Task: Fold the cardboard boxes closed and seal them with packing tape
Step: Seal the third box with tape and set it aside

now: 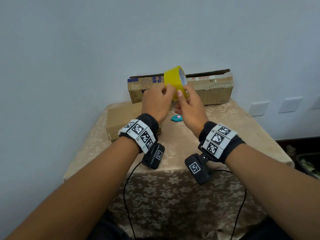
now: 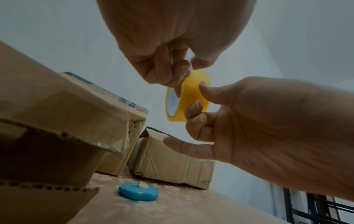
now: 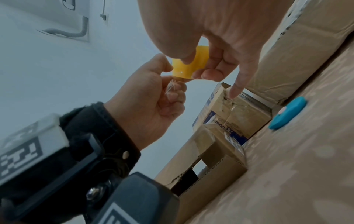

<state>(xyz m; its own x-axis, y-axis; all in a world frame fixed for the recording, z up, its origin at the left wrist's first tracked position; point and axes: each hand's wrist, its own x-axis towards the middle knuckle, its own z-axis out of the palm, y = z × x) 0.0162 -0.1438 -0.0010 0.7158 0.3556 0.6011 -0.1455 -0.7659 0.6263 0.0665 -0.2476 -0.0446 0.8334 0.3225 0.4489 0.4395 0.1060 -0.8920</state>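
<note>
A yellow roll of packing tape (image 1: 174, 78) is held up in the air above the table by both hands. My right hand (image 1: 181, 94) grips the roll (image 2: 193, 98) with thumb on its outer face and fingers round it. My left hand (image 1: 167, 91) pinches a crumpled loose tape end (image 3: 170, 88) at the roll's edge (image 3: 191, 66). A small cardboard box (image 1: 121, 118) lies at the table's left, with torn corrugated flaps (image 2: 47, 128) and a gap showing on its side. Two larger boxes stand at the back against the wall, one on the left (image 1: 138, 89) and one on the right (image 1: 214, 89).
A blue oval cutter (image 1: 176, 118) with a pink button lies on the floral tablecloth (image 1: 225, 135) under my hands. Black cables hang from the wrist cameras over the table's front edge. A dark bin (image 1: 308, 163) stands on the floor at the right.
</note>
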